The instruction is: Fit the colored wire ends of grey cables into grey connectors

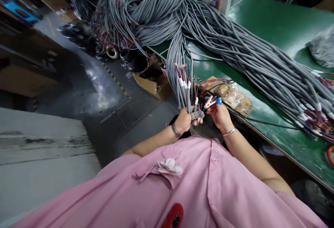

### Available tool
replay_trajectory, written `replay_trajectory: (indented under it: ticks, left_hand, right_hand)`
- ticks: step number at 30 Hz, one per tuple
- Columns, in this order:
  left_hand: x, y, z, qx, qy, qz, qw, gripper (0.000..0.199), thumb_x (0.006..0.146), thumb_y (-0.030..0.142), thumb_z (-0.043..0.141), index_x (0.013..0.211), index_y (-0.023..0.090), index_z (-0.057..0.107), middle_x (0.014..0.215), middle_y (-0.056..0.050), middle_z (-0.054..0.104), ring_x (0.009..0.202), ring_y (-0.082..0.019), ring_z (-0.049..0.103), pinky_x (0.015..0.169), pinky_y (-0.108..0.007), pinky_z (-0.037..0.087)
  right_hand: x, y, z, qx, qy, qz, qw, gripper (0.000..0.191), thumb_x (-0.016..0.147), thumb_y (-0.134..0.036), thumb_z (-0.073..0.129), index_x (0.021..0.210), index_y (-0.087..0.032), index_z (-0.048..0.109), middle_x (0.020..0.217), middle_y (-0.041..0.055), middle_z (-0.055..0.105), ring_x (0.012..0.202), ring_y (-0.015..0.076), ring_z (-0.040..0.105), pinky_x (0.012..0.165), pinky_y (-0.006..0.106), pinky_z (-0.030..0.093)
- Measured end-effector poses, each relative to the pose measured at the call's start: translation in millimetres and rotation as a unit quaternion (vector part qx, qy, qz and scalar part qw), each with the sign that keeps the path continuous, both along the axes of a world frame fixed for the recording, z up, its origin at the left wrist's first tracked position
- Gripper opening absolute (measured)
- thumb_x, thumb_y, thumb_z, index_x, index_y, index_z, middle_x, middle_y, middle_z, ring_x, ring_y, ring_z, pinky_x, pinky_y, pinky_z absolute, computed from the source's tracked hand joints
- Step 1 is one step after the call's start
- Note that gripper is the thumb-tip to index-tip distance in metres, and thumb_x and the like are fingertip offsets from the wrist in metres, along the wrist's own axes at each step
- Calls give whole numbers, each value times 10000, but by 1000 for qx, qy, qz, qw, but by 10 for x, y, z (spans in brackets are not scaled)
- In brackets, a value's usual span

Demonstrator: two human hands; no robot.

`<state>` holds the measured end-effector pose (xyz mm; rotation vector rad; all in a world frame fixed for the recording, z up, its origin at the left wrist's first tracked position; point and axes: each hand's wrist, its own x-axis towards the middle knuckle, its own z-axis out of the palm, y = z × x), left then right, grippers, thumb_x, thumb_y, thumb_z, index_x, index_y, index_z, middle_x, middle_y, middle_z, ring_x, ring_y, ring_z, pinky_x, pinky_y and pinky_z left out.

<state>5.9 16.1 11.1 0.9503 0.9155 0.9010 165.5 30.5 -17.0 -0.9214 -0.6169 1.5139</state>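
Close in front of my body, my left hand is closed around the ends of several grey cables. A grey knitted cover sits on its thumb. White bands wrap the cables near their ends, where thin coloured wires with bare copper tips fan out. Just to the right, my right hand, with a blue wrap on one digit, is closed on a small pale pink clip. Thin red and green wires lie between my two hands. My fingers partly hide the contact points.
A taped wooden block with red and black leads lies at the edge of the green table. Large bundles of grey cable cover much of the tabletop. An open cardboard box stands on the floor, left of the table.
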Motion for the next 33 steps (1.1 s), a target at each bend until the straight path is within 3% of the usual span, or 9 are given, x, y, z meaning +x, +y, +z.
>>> replay_trajectory:
  ticks: [7,11,16,24,28,33]
  left_hand:
    - [9,21,-12,5,-11,-10,1000,316,701,398,758,695,116,616,551,-30,651,344,-54,453,353,-186,289]
    - [0,23,-41,4,-8,-9,1000,322,700,404,759,696,113,620,550,-33,651,350,-57,462,360,-185,308]
    - [-5,21,-89,0,8,-9,1000,328,697,412,759,697,112,627,541,-29,647,351,-58,466,363,-189,312]
    - [-69,-33,-44,2,20,-12,1000,333,701,409,759,653,119,604,546,-34,650,352,-62,471,357,-190,309]
    - [-97,-58,-10,5,16,-10,1000,329,707,397,758,634,115,603,542,-36,646,354,-60,473,358,-186,309]
    - [-81,-22,-8,1,7,-7,1000,323,695,401,762,655,122,603,535,-25,641,348,-60,465,353,-189,302]
  right_hand:
    - [-106,46,62,-62,126,64,988,476,724,-676,664,775,-205,624,761,0,685,499,84,490,464,229,423]
    - [-125,70,95,-70,142,36,987,427,742,-623,687,767,-200,630,702,-9,666,530,89,529,474,213,427]
    - [-130,71,48,-74,146,25,986,420,741,-615,693,755,-199,636,706,-10,673,548,86,551,486,196,441]
    - [-24,-1,-22,-63,153,92,982,602,733,-777,543,870,-209,684,825,22,708,622,108,594,551,215,502]
    - [18,-17,47,-55,140,97,984,481,747,-683,632,840,-214,688,827,12,703,643,104,590,570,209,509]
    - [-11,-22,93,-3,55,54,997,351,788,-538,689,848,-193,711,792,10,690,616,86,558,547,186,487]
